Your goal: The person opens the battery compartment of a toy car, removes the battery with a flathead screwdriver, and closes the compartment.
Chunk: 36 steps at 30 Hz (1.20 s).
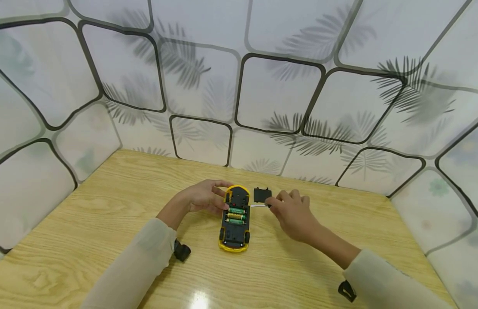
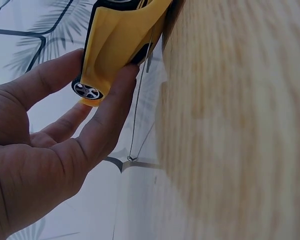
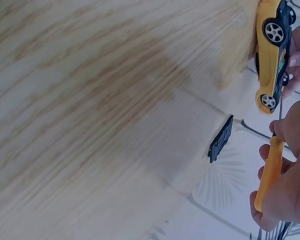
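Observation:
A yellow toy car (image 1: 235, 235) lies upside down on the table, its black underside facing up. Several green and gold batteries (image 1: 235, 216) sit in its uncovered compartment. My left hand (image 1: 203, 197) grips the car's left side; in the left wrist view the thumb and fingers hold the yellow body (image 2: 107, 47). My right hand (image 1: 294, 216) holds a screwdriver (image 3: 270, 172) with an orange handle. Its metal shaft (image 1: 259, 205) points left toward the car, close beside it; whether the tip touches is unclear. A black battery cover (image 1: 263, 195) lies just right of the car.
The wooden table (image 1: 107, 223) runs back to patterned wall coverings (image 1: 277, 94) on the far and both sides. Black strap pieces hang below both sleeves, at the left wrist (image 1: 182, 250) and the right forearm (image 1: 347, 291).

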### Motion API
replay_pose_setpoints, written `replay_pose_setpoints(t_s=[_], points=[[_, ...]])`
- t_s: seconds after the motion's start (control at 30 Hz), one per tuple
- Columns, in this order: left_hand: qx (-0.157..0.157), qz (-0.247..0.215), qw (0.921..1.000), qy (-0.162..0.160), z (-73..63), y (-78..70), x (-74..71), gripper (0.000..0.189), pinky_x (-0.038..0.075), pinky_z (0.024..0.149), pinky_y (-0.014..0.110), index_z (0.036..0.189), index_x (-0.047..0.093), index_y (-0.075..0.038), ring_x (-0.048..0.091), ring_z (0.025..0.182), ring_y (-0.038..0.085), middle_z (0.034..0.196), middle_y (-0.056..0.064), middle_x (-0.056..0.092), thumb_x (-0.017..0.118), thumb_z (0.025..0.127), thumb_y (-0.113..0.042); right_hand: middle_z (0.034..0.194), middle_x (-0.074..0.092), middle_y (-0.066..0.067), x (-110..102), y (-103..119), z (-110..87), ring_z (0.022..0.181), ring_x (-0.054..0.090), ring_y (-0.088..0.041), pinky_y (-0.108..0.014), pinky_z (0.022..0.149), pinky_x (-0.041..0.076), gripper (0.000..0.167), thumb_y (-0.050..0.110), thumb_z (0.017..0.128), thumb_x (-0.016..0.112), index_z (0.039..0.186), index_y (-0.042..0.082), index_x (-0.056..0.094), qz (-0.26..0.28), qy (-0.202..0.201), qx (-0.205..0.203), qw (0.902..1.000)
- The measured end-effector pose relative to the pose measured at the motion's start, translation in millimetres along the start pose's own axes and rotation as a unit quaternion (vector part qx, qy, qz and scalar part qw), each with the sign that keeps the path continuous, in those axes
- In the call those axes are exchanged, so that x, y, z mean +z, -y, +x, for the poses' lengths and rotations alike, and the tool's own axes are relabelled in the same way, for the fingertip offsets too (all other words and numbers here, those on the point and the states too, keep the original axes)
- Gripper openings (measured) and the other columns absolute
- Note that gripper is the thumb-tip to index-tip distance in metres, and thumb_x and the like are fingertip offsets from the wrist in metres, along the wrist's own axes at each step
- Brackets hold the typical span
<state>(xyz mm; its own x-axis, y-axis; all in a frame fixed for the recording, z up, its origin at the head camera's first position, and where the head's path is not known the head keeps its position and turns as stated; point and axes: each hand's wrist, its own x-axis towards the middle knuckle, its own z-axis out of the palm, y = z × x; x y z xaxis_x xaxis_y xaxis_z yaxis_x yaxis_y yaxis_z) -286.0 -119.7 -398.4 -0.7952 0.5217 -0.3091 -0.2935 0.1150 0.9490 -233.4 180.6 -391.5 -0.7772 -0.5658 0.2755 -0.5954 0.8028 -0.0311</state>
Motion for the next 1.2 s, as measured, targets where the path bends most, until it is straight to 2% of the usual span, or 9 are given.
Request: replay_pose_setpoints(t_s=[0.2, 0.4, 0.67, 0.93, 1.2], points=[[0.002, 0.008, 1.0000, -0.002, 0.6, 0.1, 0.1, 0.080, 0.060, 0.087, 0.047, 0.157, 0.040, -0.012, 0.069, 0.102, 0.032, 0.146, 0.026, 0.043, 0.070, 0.088, 0.014, 0.100, 0.059, -0.002, 1, 6, 1.5, 0.084, 0.040, -0.024, -0.044, 0.069, 0.029, 0.015, 0.018, 0.102, 0.066, 0.116, 0.022, 0.068, -0.023, -0.005, -0.012, 0.9997], [0.004, 0.010, 0.9999, 0.001, 1.2, 1.1, -0.2, 0.079, 0.061, 0.087, 0.046, 0.157, 0.040, -0.011, 0.069, 0.100, 0.031, 0.146, 0.027, 0.044, 0.068, 0.088, 0.015, 0.093, 0.060, 0.001, -3, 10, 4.9, 0.081, 0.042, -0.023, -0.042, 0.069, 0.030, 0.011, 0.018, 0.099, 0.070, 0.109, 0.021, 0.065, -0.033, -0.022, -0.032, 0.9987], [0.006, 0.010, 0.9999, 0.002, 1.0, 1.2, 0.6, 0.078, 0.061, 0.087, 0.046, 0.157, 0.040, -0.012, 0.069, 0.102, 0.031, 0.147, 0.027, 0.043, 0.069, 0.088, 0.014, 0.085, 0.060, 0.001, -11, 17, 13.1, 0.072, 0.039, -0.020, -0.039, 0.066, 0.027, 0.009, 0.020, 0.095, 0.076, 0.104, 0.022, 0.074, -0.070, -0.036, -0.053, 0.9955], [0.010, 0.016, 0.9998, -0.003, -0.1, 1.3, 0.7, 0.078, 0.060, 0.087, 0.047, 0.157, 0.041, -0.013, 0.069, 0.102, 0.031, 0.147, 0.027, 0.043, 0.068, 0.089, 0.014, 0.076, 0.054, 0.003, -32, 35, 30.3, 0.066, 0.031, -0.020, -0.039, 0.066, 0.019, 0.008, 0.019, 0.098, 0.071, 0.095, 0.024, 0.076, -0.107, 0.042, -0.030, 0.9929], [0.008, 0.024, 0.9996, -0.010, 0.5, 1.2, 0.9, 0.078, 0.060, 0.087, 0.046, 0.157, 0.042, -0.013, 0.069, 0.104, 0.032, 0.145, 0.025, 0.044, 0.070, 0.089, 0.012, 0.085, 0.064, 0.004, -46, 50, 49.8, 0.071, 0.039, -0.020, -0.041, 0.070, 0.031, 0.013, 0.019, 0.100, 0.069, 0.096, 0.025, 0.079, -0.128, 0.124, 0.003, 0.9840]])
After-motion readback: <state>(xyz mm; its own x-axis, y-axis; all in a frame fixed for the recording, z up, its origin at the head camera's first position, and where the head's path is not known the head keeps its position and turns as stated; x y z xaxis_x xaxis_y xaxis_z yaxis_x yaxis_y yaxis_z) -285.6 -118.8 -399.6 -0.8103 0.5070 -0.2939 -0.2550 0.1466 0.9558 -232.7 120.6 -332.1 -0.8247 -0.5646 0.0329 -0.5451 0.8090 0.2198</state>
